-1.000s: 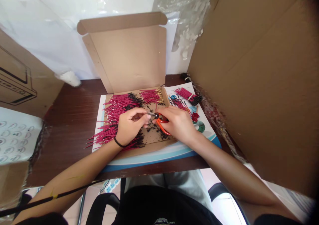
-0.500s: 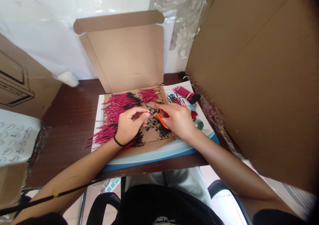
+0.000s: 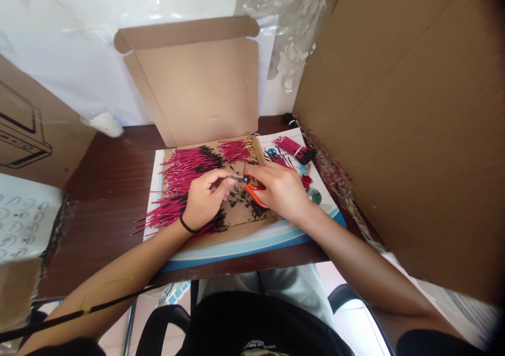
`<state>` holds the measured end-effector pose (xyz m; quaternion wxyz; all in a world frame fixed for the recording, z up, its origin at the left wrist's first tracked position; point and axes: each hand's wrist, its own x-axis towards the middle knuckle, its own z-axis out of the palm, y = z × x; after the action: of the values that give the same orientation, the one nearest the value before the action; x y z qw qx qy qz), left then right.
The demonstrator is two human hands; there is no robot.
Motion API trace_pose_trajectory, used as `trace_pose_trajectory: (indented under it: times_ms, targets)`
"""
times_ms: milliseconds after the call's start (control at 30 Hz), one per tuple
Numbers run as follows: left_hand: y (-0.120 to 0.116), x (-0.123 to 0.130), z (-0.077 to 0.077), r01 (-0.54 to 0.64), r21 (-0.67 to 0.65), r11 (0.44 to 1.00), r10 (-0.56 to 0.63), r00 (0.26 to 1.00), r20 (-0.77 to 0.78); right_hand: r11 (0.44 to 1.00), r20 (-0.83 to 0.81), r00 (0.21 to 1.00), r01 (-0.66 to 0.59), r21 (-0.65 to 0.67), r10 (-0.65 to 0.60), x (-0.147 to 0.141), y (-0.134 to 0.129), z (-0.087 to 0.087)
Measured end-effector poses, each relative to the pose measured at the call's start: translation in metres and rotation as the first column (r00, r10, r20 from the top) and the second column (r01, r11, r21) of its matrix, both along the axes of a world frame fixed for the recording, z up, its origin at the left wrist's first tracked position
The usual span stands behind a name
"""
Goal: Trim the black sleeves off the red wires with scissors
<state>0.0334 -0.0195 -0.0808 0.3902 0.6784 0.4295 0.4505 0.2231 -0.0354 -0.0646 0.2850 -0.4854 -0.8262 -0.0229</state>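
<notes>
My right hand (image 3: 282,187) is closed around orange-handled pliers (image 3: 254,194), whose metal jaws point left. The jaws reach the fingertips of my left hand (image 3: 207,195). Thumb and forefinger of the left hand are pinched together; whatever lies between them is too small and covered to make out. Under and beside the left hand, many dark-red wires (image 3: 181,172) with black ends lie in a cardboard box (image 3: 240,220). Small black scraps (image 3: 258,209) are scattered over its bottom, below the pliers. A smaller group of red wires (image 3: 234,151) with gold-coloured tips lies behind the hands.
The box's raised lid (image 3: 197,88) leans at the back. A banded bundle of red-and-black wires (image 3: 294,148) and a green disc (image 3: 314,195) lie on the printed sheet (image 3: 327,214) at right. A big cardboard panel (image 3: 406,124) stands along the right side.
The pliers have turned and moved left, so their jaws now meet my left fingertips. Earlier the jaws pointed up and left, clear of the fingers. My left hand has barely moved.
</notes>
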Motion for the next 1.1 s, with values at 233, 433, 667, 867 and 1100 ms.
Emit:
trace_pose_trajectory:
  times_ms: [233,433,667,867,1100]
  targets:
    - [0.0001,-0.0023,0.0006,0.006,0.097,0.995,0.008,0.99,-0.143,0.999,0.106,0.994,0.003,0.039,-0.007,0.0057,0.0003,-0.0014]
    - [-0.0013,-0.0014,0.0019,0.02,0.102,0.995,-0.005,0.99,-0.14,0.998,-0.016,0.998,0.061,0.013,-0.061,0.0006,-0.0012,-0.0007]
    - [-0.0012,-0.0011,0.001,0.025,0.109,0.994,-0.011,0.992,-0.126,1.0,-0.054,0.998,0.024,0.009,-0.023,-0.0014,-0.0026,0.0014]
    - [-0.0015,-0.0004,0.0039,0.046,0.118,0.992,-0.029,0.989,-0.142,1.0,0.023,1.0,0.001,0.005,-0.001,-0.0018,-0.0017,-0.001]
    - [-0.001,-0.001,0.0037,0.093,0.124,0.988,-0.071,0.982,-0.177,0.999,0.081,0.996,0.032,0.016,-0.033,0.0045,-0.0018,0.0016]
